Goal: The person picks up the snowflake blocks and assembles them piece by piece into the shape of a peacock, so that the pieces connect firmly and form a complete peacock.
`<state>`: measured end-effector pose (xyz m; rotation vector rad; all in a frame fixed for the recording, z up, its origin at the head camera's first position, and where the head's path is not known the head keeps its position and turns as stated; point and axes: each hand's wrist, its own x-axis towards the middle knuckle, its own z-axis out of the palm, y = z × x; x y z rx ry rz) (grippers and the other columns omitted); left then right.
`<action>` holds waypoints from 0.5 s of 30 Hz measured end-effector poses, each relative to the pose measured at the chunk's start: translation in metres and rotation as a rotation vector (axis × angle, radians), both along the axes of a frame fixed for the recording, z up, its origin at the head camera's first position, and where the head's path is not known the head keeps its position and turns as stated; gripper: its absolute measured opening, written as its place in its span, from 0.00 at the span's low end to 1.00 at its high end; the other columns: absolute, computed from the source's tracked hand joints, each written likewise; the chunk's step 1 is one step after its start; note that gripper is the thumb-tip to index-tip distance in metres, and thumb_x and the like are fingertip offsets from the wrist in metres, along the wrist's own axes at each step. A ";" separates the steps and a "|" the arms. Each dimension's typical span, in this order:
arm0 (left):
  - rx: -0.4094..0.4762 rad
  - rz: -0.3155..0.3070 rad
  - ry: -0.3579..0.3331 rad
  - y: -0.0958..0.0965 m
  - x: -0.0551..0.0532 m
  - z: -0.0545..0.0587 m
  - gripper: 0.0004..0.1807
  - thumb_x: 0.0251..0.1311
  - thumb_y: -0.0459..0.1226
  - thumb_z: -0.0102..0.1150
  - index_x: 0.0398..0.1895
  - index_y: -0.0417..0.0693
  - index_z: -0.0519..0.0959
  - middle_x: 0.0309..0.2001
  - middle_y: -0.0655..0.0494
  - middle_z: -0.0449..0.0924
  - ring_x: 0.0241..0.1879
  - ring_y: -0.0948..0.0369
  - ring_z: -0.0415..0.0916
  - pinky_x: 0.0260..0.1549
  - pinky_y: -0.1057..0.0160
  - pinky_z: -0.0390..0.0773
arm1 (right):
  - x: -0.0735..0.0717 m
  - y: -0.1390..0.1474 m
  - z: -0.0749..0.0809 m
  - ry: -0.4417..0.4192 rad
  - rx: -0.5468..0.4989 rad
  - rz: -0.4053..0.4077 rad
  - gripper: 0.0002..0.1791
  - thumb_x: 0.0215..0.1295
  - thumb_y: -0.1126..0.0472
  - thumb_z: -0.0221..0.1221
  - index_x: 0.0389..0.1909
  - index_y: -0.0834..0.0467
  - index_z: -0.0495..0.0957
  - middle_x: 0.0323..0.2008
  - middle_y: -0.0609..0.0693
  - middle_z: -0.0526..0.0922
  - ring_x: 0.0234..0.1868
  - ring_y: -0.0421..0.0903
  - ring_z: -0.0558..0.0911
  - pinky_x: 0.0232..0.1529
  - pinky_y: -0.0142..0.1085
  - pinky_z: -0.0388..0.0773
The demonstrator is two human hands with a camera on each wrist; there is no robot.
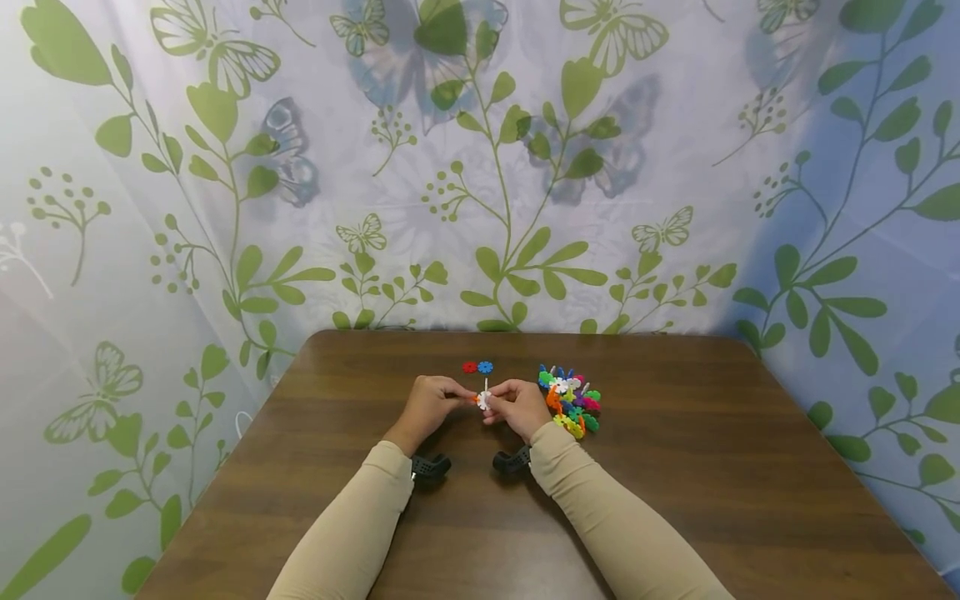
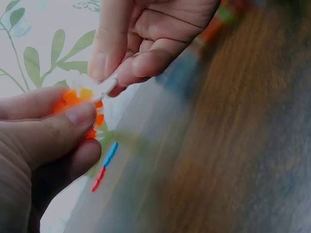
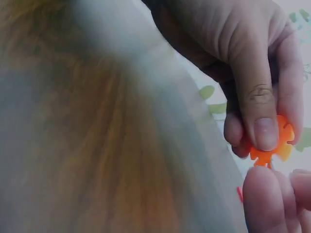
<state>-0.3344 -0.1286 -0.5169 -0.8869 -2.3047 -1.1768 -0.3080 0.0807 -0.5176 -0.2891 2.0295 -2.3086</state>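
My left hand (image 1: 429,408) pinches an orange flower-shaped plastic piece (image 2: 73,98) between thumb and fingers. Facing it, my right hand (image 1: 522,407) pinches a white flower-shaped piece (image 1: 483,401), whose edge meets the orange one. Whether the two are slotted together I cannot tell. A thin white upright part (image 1: 486,384) shows just above the white piece in the head view. In the right wrist view the orange piece (image 3: 284,138) sits between the left thumb and fingers, while the right fingertips (image 3: 265,194) hide most of the white one.
Just beyond the hands, a red flower piece (image 1: 469,367) and a blue one (image 1: 485,367) lie side by side, touching. A pile of mixed-colour flower pieces (image 1: 573,404) lies right beside the right hand. Everything rests on a brown wooden table (image 1: 675,467) before a leaf-patterned curtain (image 1: 420,208).
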 end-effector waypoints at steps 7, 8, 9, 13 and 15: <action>-0.011 -0.043 0.034 0.003 0.001 0.002 0.07 0.57 0.28 0.77 0.36 0.46 0.93 0.37 0.59 0.90 0.39 0.64 0.87 0.38 0.64 0.85 | 0.000 0.002 0.002 0.007 0.007 0.011 0.13 0.70 0.78 0.63 0.53 0.75 0.78 0.38 0.66 0.85 0.31 0.54 0.88 0.37 0.49 0.88; -0.013 -0.060 0.039 0.003 0.001 0.003 0.07 0.58 0.27 0.76 0.38 0.45 0.93 0.39 0.57 0.90 0.41 0.63 0.87 0.41 0.64 0.85 | -0.001 0.004 0.003 0.015 0.022 0.022 0.17 0.70 0.78 0.63 0.57 0.73 0.77 0.37 0.66 0.85 0.32 0.55 0.88 0.37 0.50 0.88; -0.018 -0.076 0.032 0.004 0.000 0.003 0.09 0.59 0.26 0.75 0.42 0.44 0.92 0.42 0.57 0.90 0.43 0.62 0.87 0.43 0.63 0.85 | -0.002 0.005 0.003 0.021 0.042 0.035 0.21 0.70 0.77 0.63 0.62 0.71 0.76 0.37 0.65 0.84 0.32 0.56 0.87 0.37 0.50 0.88; -0.046 -0.100 -0.040 0.006 0.000 0.003 0.21 0.62 0.21 0.70 0.58 0.39 0.86 0.56 0.49 0.86 0.51 0.54 0.85 0.50 0.58 0.84 | -0.003 0.008 0.002 0.047 0.136 0.085 0.26 0.71 0.76 0.63 0.68 0.65 0.75 0.35 0.63 0.81 0.32 0.58 0.85 0.36 0.49 0.88; -0.098 -0.048 -0.084 0.006 0.000 0.001 0.25 0.64 0.20 0.67 0.63 0.40 0.82 0.61 0.46 0.82 0.56 0.50 0.81 0.55 0.53 0.82 | -0.002 0.008 0.000 0.031 0.152 0.076 0.19 0.71 0.75 0.63 0.61 0.66 0.80 0.36 0.63 0.80 0.32 0.56 0.85 0.36 0.48 0.88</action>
